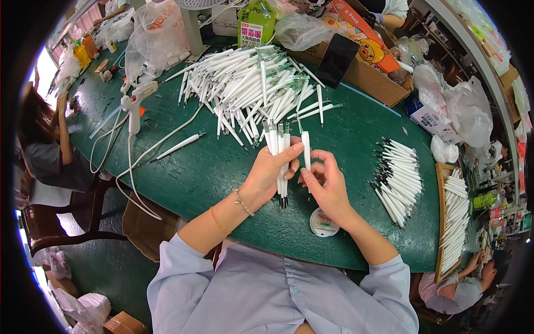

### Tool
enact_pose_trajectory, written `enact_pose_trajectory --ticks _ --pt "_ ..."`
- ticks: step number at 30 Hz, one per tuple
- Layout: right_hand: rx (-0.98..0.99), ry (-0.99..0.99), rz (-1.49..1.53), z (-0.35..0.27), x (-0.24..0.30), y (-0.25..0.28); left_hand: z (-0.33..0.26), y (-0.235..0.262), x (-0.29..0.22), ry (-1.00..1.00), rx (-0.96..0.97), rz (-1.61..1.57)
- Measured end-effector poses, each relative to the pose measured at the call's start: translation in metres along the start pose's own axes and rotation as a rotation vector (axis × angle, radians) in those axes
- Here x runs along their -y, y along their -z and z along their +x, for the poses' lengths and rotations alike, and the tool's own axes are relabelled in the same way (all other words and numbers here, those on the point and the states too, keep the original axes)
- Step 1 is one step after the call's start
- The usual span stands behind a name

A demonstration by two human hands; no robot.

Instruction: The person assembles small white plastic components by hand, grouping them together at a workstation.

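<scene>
**Both hands on white pens over the green table**

Nearest us: a small round white container (323, 222) sits on the green table (211, 167) just under our right wrist, partly hidden by it.

Our left hand (267, 175) is clenched around a bunch of white pens (280, 146), held upright, dark tips down below the palm. We count about four in the bunch; overlap makes an exact count unclear. Thumb across the front, fingers wrapped behind.

Our right hand (328, 186) pinches a single white pen (306, 150) between thumb and fingers, upright, just beside the bunch and near touching it. Other fingers loosely curled.

Right of the hands: a row of finished white pens with dark tips (397, 178) lies on the table, too many to count. Further right, a flat tray of pens (453, 217) at the table edge.

Left: one loose pen (181, 146) on its own, and a white glue gun (133, 106) with its cable trailing toward the near edge.

Beyond the hands: a big heap of white pen barrels (256, 86), uncountable. Behind it a cardboard box (361, 72), a dark phone (336, 59) leaning on it, a green bottle (255, 22), and plastic bags (153, 39).

Other people: one seated far left (47, 145), one lower right (461, 286).
</scene>
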State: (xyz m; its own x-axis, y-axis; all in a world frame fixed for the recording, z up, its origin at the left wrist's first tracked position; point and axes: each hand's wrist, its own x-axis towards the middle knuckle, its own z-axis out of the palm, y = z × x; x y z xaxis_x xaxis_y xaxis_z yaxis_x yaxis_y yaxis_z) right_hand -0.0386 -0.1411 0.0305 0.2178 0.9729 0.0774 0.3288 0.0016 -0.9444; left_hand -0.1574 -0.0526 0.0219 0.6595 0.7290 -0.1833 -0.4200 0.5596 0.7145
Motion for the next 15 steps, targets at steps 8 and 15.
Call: enact_pose_trajectory --ticks 8,15 --pt "-0.012 0.082 0.146 0.006 -0.005 0.007 -0.002 -0.005 -0.004 0.024 0.086 0.074" --pt "-0.084 0.125 0.318 0.027 0.015 0.029 -0.007 -0.007 -0.003 0.187 0.252 0.110"
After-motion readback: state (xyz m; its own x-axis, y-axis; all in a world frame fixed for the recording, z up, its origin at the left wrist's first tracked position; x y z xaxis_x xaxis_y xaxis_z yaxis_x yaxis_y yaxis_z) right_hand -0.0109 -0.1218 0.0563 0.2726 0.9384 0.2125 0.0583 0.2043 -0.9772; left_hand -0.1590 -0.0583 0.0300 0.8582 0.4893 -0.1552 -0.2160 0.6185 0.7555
